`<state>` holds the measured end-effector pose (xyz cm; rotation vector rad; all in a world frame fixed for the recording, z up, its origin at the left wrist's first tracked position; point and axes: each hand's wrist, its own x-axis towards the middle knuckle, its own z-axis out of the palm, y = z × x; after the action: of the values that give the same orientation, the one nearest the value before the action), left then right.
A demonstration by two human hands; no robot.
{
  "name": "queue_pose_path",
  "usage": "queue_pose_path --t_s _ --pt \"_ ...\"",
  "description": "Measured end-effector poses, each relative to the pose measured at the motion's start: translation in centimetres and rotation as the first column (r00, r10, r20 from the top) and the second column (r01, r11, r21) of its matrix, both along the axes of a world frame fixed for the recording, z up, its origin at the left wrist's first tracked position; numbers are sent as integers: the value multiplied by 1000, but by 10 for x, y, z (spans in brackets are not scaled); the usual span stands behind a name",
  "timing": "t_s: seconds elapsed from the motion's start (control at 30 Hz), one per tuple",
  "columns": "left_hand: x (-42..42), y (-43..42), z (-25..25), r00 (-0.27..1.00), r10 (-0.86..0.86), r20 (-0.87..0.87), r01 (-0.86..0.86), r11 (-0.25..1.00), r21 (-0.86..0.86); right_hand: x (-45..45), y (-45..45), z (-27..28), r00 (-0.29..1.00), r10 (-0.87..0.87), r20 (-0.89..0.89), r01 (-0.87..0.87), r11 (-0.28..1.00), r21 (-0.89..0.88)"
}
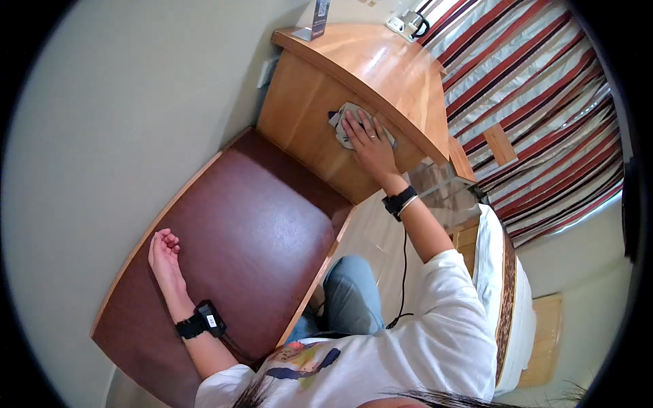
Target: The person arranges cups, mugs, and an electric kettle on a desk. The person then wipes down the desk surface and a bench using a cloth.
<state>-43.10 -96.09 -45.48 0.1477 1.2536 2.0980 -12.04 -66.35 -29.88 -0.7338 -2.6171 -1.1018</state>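
Observation:
With fingers stretched and spread, my right hand [369, 144] presses a light grey cloth [349, 111] flat against the upright wooden side panel [299, 112] of a desk. The cloth is crumpled, with dark marks, and part of it is hidden under the palm. A ring is on one finger. My left hand [165, 255] rests palm up near the wall-side edge of a dark red-brown padded bench [245, 211]. Its fingers are loosely curled and nothing shows in them. Black straps circle both wrists; the left one carries a small black box [209, 317].
On the desk top [374, 51] stand a small sign [318, 19] and a kettle [413, 24]. A striped curtain [537, 88] hangs behind. To the right is a bed [507, 292]. A black cable [405, 272] runs down to the floor. A wall borders the bench.

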Motion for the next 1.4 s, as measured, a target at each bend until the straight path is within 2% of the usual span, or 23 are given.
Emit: queue_pose_path --t_s 0.07,0.13,0.17,0.3,0.47,0.6,0.67,0.8,0.87,0.9,0.97,1.07,1.1,1.13,1.17,1.23,1.27,1.33,1.4 --pt "-1 0 -1 1000 0 1 0 1000 11 -2 1 -3 1000 -6 -26 4 998 -62" --pt "0 -1 -1 1000 -4 7 4 1000 16 -5 8 -5 996 -72 61 61 985 161" --pt "1 -1 1 1000 -6 3 6 1000 9 -9 14 -3 996 -63 70 50 985 162" --pt "2 -1 4 1000 15 -1 -15 1000 -26 -61 35 12 1000 18 -14 -15 980 196" --pt "3 -1 8 999 32 7 -32 999 -39 -122 63 -5 986 83 -141 -41 960 277" --pt "5 -2 10 999 38 12 -38 998 -50 -168 69 -18 981 124 -149 -101 983 154" --pt "5 -3 9 1000 14 16 -14 1000 20 -186 73 -32 990 68 -127 -41 978 204" --pt "4 -3 9 999 10 52 -12 1000 27 -179 71 -70 999 6 -50 6 971 237" --pt "5 -2 8 999 13 52 -14 1000 24 -155 73 -121 984 179 15 -176 977 -120" --pt "5 -2 7 998 11 58 -13 999 44 -146 72 -134 984 180 16 -176 977 -121" --pt "2 -2 4 998 27 53 -30 998 63 -143 73 -148 974 174 142 -150 975 -167" --pt "3 -4 4 998 -5 64 2 999 50 -137 72 -130 975 201 99 -174 958 -229" --pt "4 -3 6 997 8 76 -12 999 47 -136 63 -109 977 192 94 -167 960 -225" --pt "4 -2 7 996 25 90 -29 998 49 -138 48 -78 999 -43 13 45 971 -234" --pt "4 -2 7 996 20 88 -25 998 57 -137 39 -52 959 -274 -64 249 933 -259" --pt "4 -3 5 996 19 84 -24 998 62 -104 47 -11 978 -8 -208 -3 999 -53" --pt "5 -2 4 996 0 87 -5 998 56 -91 38 16 970 115 -216 -119 993 -1" --pt "4 -2 4 999 10 52 -12 999 43 -71 26 16 986 111 -126 -109 994 20" --pt "4 -2 5 999 -2 48 0 999 41 -54 23 -16 995 29 -92 -27 999 30"
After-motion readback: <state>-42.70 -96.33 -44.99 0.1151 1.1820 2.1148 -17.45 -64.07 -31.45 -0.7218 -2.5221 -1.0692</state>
